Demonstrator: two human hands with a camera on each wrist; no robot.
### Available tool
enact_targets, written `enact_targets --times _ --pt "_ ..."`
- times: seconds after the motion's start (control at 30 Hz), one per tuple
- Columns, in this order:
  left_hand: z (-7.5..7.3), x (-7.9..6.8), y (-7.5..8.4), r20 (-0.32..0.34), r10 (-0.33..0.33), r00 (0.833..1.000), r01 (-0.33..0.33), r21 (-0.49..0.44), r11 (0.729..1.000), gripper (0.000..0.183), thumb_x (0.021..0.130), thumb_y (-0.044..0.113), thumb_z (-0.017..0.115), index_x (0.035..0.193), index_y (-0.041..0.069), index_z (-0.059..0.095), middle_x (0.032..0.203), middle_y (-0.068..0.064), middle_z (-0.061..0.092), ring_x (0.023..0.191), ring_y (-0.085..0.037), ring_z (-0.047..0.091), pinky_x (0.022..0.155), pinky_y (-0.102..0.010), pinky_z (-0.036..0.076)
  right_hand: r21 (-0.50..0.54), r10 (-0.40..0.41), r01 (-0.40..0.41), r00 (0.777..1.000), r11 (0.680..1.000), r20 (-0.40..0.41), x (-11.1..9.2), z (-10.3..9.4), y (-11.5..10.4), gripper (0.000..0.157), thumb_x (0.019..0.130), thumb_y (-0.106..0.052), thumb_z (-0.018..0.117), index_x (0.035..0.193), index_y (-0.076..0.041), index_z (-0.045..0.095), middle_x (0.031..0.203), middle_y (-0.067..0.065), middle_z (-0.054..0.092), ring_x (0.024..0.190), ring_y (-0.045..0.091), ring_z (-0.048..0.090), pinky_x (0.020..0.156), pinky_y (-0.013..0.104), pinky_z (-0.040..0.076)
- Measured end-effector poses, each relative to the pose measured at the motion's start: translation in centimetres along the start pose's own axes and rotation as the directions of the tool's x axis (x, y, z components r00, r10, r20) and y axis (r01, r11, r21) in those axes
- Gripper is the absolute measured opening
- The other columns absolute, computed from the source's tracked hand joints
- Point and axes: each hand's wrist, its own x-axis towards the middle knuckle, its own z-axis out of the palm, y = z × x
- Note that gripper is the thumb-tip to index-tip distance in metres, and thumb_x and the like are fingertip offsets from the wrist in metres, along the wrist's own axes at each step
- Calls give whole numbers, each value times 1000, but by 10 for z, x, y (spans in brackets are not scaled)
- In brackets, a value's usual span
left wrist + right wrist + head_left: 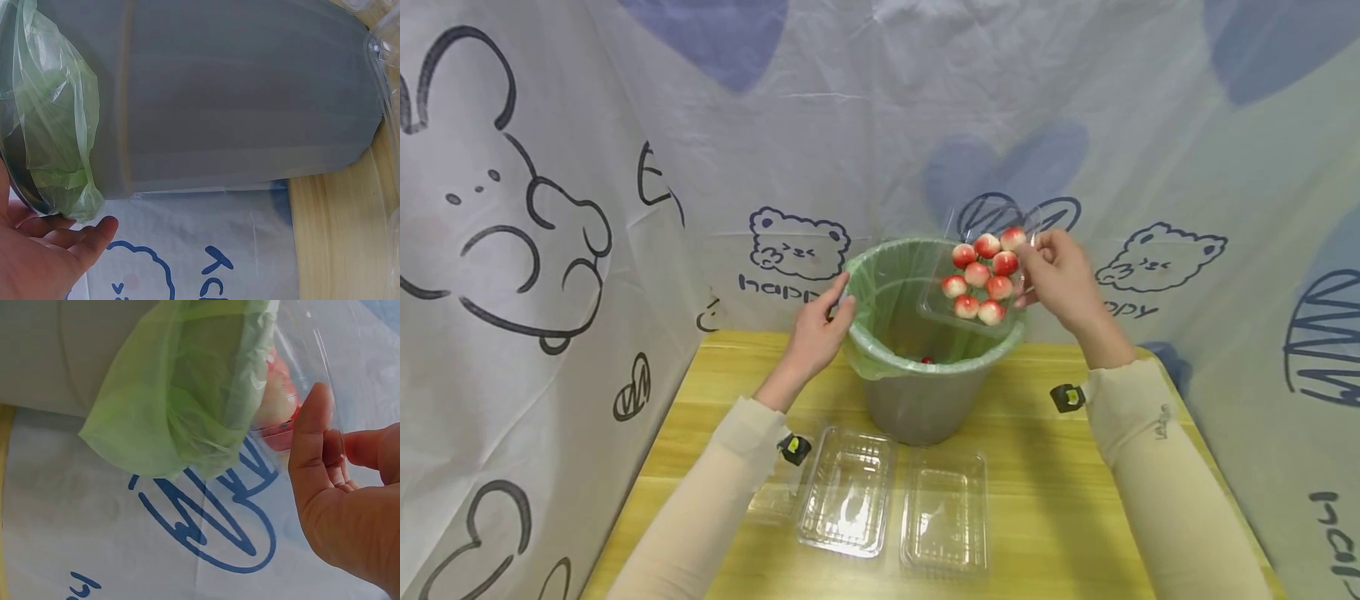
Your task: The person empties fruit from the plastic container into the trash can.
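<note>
My right hand (1060, 271) pinches the edge of a clear plastic box (934, 312) and holds it tilted over a grey bin (916, 408). Inside the box lie several round, red-and-white fruit-like pieces (977, 274). A green plastic bag (867, 340) lines the bin and folds over its rim. In the right wrist view, thumb and fingers (312, 444) meet at the box's edge, partly behind the bag. My left hand (816, 329) is at the bin's left rim, fingers touching the bag and thumb (103, 232) held apart. A small red piece (927, 361) shows inside the bin.
In front of the bin, clear plastic boxes stand on the wooden table (1030, 500): one in the middle (848, 492), one to its right (945, 512), another partly behind my left sleeve (773, 496). A printed white curtain (880, 158) surrounds the table.
</note>
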Motion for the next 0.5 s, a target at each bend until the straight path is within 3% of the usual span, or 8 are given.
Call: enact_targets --times 0.2,0.37,0.5 --pt "0 -1 2 -1 -13 1000 13 -4 1000 56 111 31 49 163 10 39 168 -12 39 46 -7 32 48 -20 45 34 -34 35 999 999 -34 1 3 2 17 110 -29 55 116 -13 49 81 2 59 68 14 65 59 35 67" --pt "0 -1 1 -9 -12 1000 12 4 1000 55 111 32 49 162 12 40 167 -9 41 46 -4 31 54 -23 47 22 -121 122 991 992 -56 1 8 4 18 109 -25 58 114 -9 51 87 4 60 71 13 66 60 32 68" --pt "0 -1 0 -12 -18 1000 18 1 1000 55 111 33 49 162 13 41 167 -9 41 48 -3 31 58 -24 48 55 -125 129 990 990 -60 0 12 3 16 109 -23 59 113 -10 52 88 4 60 71 12 66 60 32 68"
